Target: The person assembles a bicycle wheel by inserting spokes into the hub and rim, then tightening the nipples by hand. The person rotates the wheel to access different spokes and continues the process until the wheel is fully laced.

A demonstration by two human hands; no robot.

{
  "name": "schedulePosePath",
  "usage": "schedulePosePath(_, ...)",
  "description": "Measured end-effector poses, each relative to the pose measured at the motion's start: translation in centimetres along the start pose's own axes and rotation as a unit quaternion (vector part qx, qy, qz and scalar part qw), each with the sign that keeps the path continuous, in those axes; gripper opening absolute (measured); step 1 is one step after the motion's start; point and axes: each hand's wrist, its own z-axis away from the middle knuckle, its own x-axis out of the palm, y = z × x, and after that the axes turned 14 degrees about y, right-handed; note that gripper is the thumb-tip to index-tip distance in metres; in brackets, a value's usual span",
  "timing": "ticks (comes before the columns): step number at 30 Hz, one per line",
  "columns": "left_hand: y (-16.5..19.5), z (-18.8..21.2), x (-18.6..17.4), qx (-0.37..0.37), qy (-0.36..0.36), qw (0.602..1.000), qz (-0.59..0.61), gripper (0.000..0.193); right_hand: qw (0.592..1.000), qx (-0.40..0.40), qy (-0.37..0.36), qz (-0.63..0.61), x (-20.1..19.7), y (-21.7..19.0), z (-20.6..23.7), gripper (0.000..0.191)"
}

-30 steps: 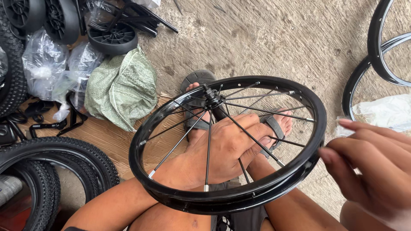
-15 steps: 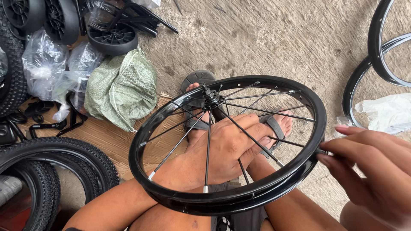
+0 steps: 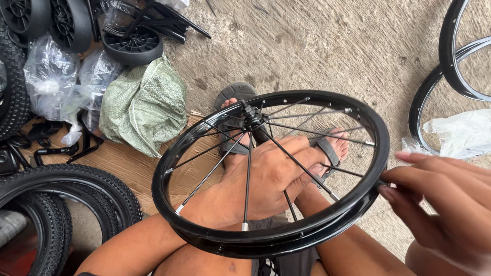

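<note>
Spoke-lacing stage by the look of it: a black rim [image 3: 286, 240] with only some of its spokes in, held tilted over the person's lap and sandalled feet. The hub [image 3: 251, 120] sits off toward the far side, spokes fanning from it out to the rim.

Left hand [image 3: 266, 176] is under the wheel, reaching up through the spokes, fingers loosely curled; it looks like it's propping things from below, but I can't tell if it's actually gripping a spoke. Right hand [image 3: 445, 204] is at the rim's right edge, fingertips pinched together on something small right where a spoke [image 3: 319, 134] meets the rim. Probably a nipple, too tiny to be sure.

My guess is the next bit needs that spoke end lined up square with its rim hole while the left hand keeps the wheel from rocking.

Around it: tyres [image 3: 66, 194] on the left, a green sack [image 3: 143, 105], plastic bags [image 3: 51, 76], more rims [image 3: 450, 56] on the concrete floor.
</note>
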Motion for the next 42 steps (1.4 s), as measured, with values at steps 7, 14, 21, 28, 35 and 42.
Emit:
schedulePosePath(7, 0.0, 0.0, -0.1, -0.003, 0.002, 1.000, 0.005, 0.022, 0.999, -0.016, 0.011, -0.039, -0.1, 0.0, -0.2, 0.027)
schedulePosePath(14, -0.2, 0.1, -0.2, 0.015, 0.010, 1.000, 0.015, 0.023, 0.999, -0.032, 0.022, -0.009, -0.2, -0.5, -0.7, 0.022)
schedulePosePath(21, -0.8, 0.2, -1.1, 0.001, 0.045, 0.997, 0.063, 0.012, 0.992, 0.067, 0.068, -0.077, 1.2, 1.8, -0.3, 0.012)
schedulePosePath(28, -1.8, 1.4, -6.5, -0.112, 0.123, 0.985, 0.055, 0.018, 0.985, 0.118, 0.114, -0.052, 11.5, 7.0, -4.3, 0.011)
schedulePosePath(35, -0.2, 2.8, -10.4, 0.033, 0.102, 0.943, -0.315, 0.025, 0.998, -0.050, 0.014, 0.020, 28.4, 7.9, -4.4, 0.032)
schedulePosePath(42, -2.5, 2.1, -8.6, -0.076, 0.110, 0.991, -0.034, 0.022, 0.988, -0.149, 0.025, -0.029, 33.2, 8.9, -4.3, 0.033)
